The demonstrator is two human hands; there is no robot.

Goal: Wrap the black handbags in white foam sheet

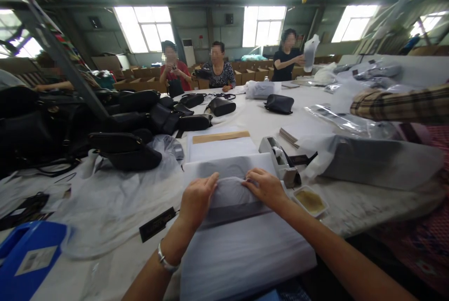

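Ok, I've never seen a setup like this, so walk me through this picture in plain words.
There is no robot here: a camera on a person's head looks forward and down at their bare hands, giving this single view. The left hand and right hand are on a thin white sheet with something dark showing through; the right one pinches its edge. On the white table lie black bags to the left, a tape dispenser beside the right hand, and a blue container at the lower left. Other people work around the table; a plaid sleeve reaches in from the right.
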